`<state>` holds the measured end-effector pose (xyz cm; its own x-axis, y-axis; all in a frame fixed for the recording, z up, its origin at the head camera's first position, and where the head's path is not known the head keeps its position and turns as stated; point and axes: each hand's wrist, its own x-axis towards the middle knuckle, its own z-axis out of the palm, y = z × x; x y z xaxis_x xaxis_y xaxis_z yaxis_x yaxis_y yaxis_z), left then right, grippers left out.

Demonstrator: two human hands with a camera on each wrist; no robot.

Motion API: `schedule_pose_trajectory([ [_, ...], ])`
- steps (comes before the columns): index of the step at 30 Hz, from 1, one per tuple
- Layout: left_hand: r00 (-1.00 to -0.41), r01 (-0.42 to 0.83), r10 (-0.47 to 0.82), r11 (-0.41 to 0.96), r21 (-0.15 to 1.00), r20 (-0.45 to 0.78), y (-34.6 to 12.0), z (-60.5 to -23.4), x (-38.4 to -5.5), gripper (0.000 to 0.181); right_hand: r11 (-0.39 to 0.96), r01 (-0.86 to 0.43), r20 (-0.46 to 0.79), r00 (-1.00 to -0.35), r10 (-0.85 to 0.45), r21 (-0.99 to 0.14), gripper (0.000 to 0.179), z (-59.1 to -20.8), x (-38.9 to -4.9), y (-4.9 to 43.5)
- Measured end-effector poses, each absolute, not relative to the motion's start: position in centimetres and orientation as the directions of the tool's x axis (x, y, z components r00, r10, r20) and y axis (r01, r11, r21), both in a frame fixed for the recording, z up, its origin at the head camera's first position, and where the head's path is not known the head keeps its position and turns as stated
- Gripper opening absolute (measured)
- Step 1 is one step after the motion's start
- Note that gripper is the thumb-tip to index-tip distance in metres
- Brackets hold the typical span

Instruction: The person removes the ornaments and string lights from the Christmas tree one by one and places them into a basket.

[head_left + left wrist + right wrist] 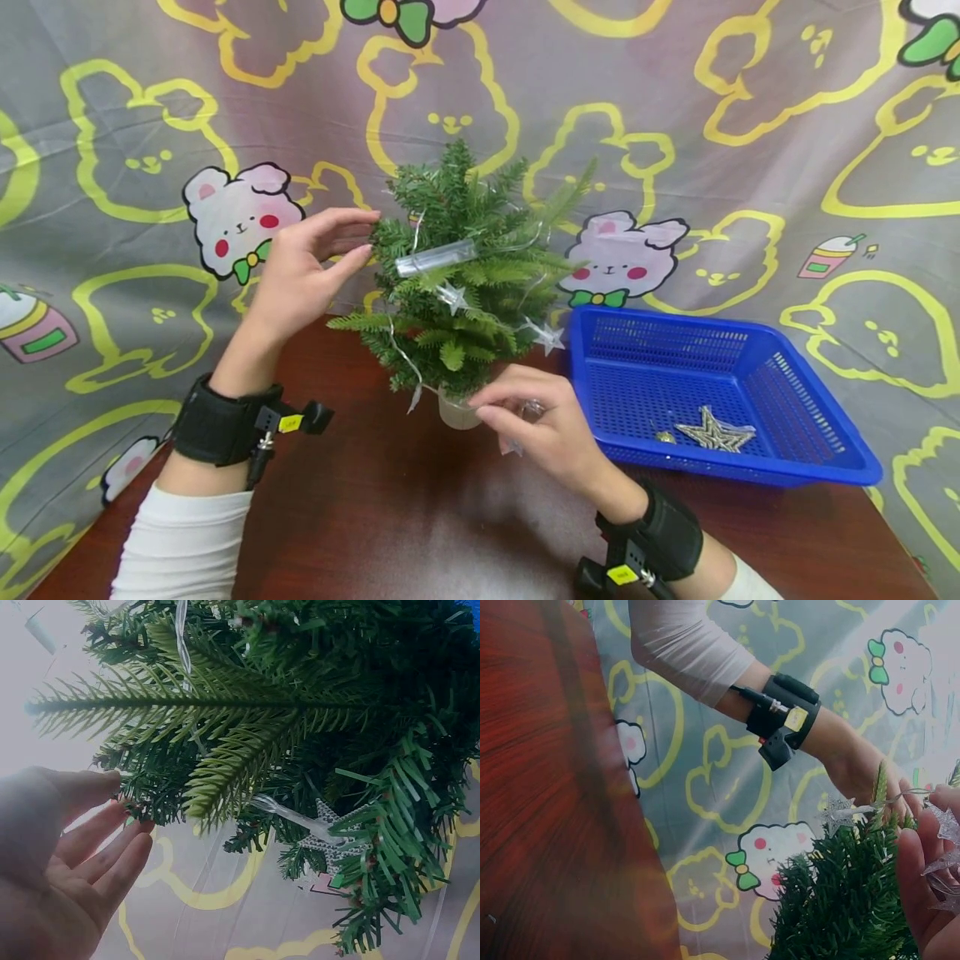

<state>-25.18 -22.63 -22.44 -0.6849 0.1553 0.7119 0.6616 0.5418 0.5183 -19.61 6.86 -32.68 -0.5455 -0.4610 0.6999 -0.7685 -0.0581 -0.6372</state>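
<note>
A small green artificial Christmas tree point(461, 217) stands on the table in a pale pot point(459, 413). A string of clear star lights point(453, 297) winds about its branches, with a clear tube-like case point(435, 258) lying across the front. My left hand point(300, 267) is at the tree's left side, its thumb and extended fingers touching branch tips; the left wrist view shows these fingers point(120, 862) apart. Low in front of the tree, my right hand point(543, 425) holds a bunch of the star lights point(946, 862) in its curled fingers.
A blue plastic basket point(663, 375) stands right of the tree, holding a glittery star ornament point(716, 432) and a small gold ornament point(665, 437). The dark red wooden table point(360, 508) meets a patterned cloth point(712, 75) at the back. Both wrists wear black camera straps.
</note>
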Motion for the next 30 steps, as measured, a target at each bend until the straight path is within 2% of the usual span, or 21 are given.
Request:
schedule_pose_trajectory([
  [6, -0.658, 0.668, 0.128, 0.553, 0.498, 0.742, -22.3, -22.6, -25.5, 0.028, -0.068, -0.721, 0.672, -0.603, -0.429, -0.69, 0.014, -32.5, -19.6, 6.7],
  [13, -0.616, 0.657, 0.119, 0.623, 0.425, 0.779, -21.9, -22.7, -25.5, 0.039, -0.109, -0.672, 0.65, -0.642, -0.406, -0.732, 0.014, -32.7, -19.6, 6.6],
  [17, -0.603, 0.638, 0.114, 0.664, 0.391, 0.79, -21.8, -22.8, -25.5, 0.029, -0.14, -0.66, 0.653, -0.645, -0.397, -0.738, 0.014, -32.7, -19.6, 6.7],
  [20, -0.585, 0.637, 0.107, 0.674, 0.374, 0.804, -21.7, -22.9, -25.5, 0.024, -0.204, -0.645, 0.665, -0.635, -0.393, -0.736, 0.013, -32.7, -19.6, 6.8],
  [26, -0.532, 0.67, 0.103, 0.659, 0.343, 0.84, -21.4, -23.2, -25.2, 0.02, -0.392, -0.624, 0.737, -0.556, -0.385, -0.676, 0.008, -32.9, -19.9, 6.9],
  [30, -0.498, 0.685, 0.107, 0.657, 0.314, 0.86, -21.3, -23.2, -25.0, 0.018, -0.412, -0.64, 0.761, -0.54, -0.359, -0.648, 0.008, -32.8, -19.9, 6.7],
])
